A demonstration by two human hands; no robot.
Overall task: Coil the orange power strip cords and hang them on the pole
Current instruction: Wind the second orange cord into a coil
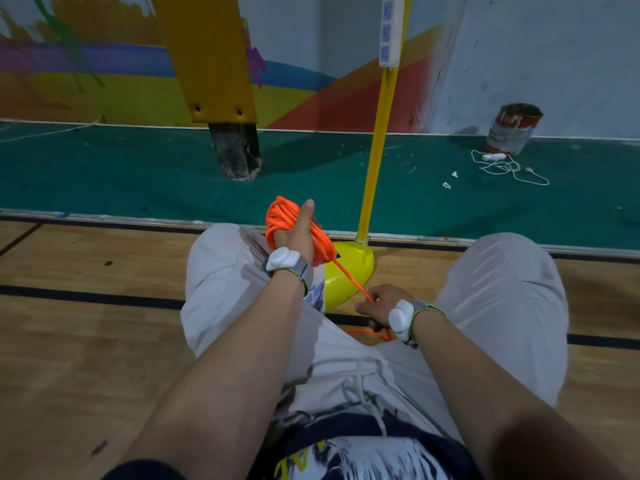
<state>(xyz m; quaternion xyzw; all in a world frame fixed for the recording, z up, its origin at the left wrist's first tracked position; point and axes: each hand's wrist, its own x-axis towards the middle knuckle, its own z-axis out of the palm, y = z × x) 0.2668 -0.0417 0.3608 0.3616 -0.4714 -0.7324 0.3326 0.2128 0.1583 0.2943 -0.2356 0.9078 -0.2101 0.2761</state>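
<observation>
Coiled cord (292, 230) left of pole (375, 147)

Before you, the wood floor (86, 341) meets a green strip (104, 174) below a brightly painted wall (86, 74), a paint-stained can (514, 129) beside it.

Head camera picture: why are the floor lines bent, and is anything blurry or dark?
Head view: the wide lens bows the black floor line and leans the yellow pole; same view, light is dim, with a shadow beside the paint can; same view, the shirt at the bottom is smeared, the orange cord in the left hand sharp.
</observation>
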